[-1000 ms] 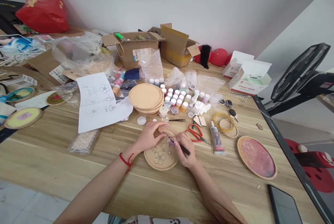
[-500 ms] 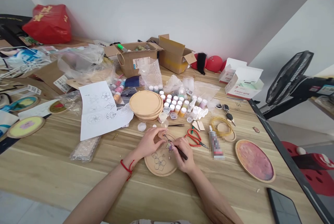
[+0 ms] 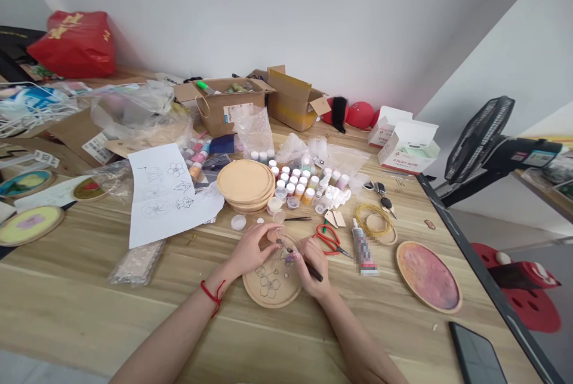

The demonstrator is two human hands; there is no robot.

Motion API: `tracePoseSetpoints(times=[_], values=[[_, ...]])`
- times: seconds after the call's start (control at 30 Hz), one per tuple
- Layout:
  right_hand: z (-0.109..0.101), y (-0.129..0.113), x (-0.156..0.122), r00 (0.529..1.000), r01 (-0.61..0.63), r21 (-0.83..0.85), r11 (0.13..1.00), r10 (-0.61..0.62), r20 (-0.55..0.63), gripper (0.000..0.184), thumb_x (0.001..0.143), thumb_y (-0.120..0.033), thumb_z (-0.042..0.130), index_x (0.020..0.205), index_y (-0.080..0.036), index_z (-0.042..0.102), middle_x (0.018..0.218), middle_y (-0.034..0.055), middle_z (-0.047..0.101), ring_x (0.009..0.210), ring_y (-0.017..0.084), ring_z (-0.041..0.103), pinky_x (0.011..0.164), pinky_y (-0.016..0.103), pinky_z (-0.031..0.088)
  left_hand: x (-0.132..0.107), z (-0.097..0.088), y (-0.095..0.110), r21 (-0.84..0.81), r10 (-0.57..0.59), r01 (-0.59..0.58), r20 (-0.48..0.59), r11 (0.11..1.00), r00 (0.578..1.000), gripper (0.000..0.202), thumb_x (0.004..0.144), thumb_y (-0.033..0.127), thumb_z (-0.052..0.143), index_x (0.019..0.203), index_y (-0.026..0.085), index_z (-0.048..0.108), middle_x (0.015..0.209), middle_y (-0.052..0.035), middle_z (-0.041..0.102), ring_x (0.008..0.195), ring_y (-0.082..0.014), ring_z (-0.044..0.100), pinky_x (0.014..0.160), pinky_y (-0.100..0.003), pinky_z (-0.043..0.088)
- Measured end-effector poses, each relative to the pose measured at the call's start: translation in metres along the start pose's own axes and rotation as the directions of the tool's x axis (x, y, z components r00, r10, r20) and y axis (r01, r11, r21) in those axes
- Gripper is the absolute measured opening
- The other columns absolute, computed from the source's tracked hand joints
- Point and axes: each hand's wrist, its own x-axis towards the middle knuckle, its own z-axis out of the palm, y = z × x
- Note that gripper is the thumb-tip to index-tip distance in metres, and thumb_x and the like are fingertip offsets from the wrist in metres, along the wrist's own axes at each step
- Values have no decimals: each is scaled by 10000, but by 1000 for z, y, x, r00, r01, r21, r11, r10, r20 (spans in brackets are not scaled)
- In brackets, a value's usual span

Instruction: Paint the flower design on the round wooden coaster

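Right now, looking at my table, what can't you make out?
All in the head view:
Wooden plate: parts of its rim and surface are covered by your left hand and right hand.
Tool: its middle is hidden by your right fingers; its tip is too small to tell.
Tube: its label is blurred.
Phone: its near end is cut off by the bottom edge.

2 forearms [image 3: 165,325] angle inward, the left hand [image 3: 251,249] arched, the right hand [image 3: 317,273] curled in a grip.
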Motion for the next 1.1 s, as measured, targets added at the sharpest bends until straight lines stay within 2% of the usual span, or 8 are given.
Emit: tracePoseSetpoints(times=[0.17, 0.4, 0.57, 0.73, 0.83, 1.1], values=[[5, 3, 1, 999, -12, -10, 1000, 12, -40, 257, 995, -192, 454, 787, -213, 604, 721, 35, 626, 713, 177, 578, 678, 343, 441, 0, 0, -1, -24, -4, 4, 12, 1000, 1000, 405, 864, 281, 665, 1258, 261, 574, 1255, -63, 666, 1156, -248, 615, 1017, -428, 469], [12, 3, 1, 992, -25, -36, 999, 20, -122, 265, 989, -157, 449, 785, -216, 608, 682, 27, 614, 704, 182, 568, 714, 360, 432, 1, 0, -1, -17, 0, 0, 24, 1000, 1000, 399, 866, 293, 669, 1254, 262, 580, 1273, -67, 661, 1177, -256, 605, 1037, -450, 456], [11, 2, 2, 996, -2, -17, 1000, 0, -85, 268, 986, -185, 466, 762, -222, 609, 669, 21, 620, 731, 187, 597, 719, 357, 457, 1, 0, -3, -23, 10, -9, 31, 1000, 999, 394, 879, 271, 647, 1266, 266, 575, 1276, -74, 657, 1180, -253, 607, 1030, -445, 467], [11, 3, 3, 992, -34, -36, 999, 29, -125, 268, 992, -188, 452, 782, -216, 615, 686, 33, 629, 735, 192, 591, 722, 367, 451, 1, 0, -3, -22, 7, -6, 36, 1000, 999, 396, 876, 265, 649, 1264, 274, 571, 1271, -59, 657, 1183, -244, 607, 1039, -437, 466], [11, 3, 3, 996, -27, -22, 999, 25, -89, 284, 995, -228, 457, 760, -221, 616, 666, 26, 634, 724, 190, 602, 722, 364, 467, 1, 0, -2, -20, 15, -15, 28, 1000, 1000, 378, 881, 277, 645, 1253, 273, 575, 1268, -55, 658, 1179, -240, 607, 1036, -432, 470], [9, 4, 2, 989, -103, -39, 994, 98, -110, 301, 999, -260, 460, 742, -214, 610, 677, 28, 634, 676, 177, 580, 673, 345, 447, 1, 0, -3, -15, 19, -18, 26, 1000, 999, 374, 882, 317, 651, 1246, 265, 585, 1255, -62, 664, 1161, -243, 617, 1032, -433, 475]])
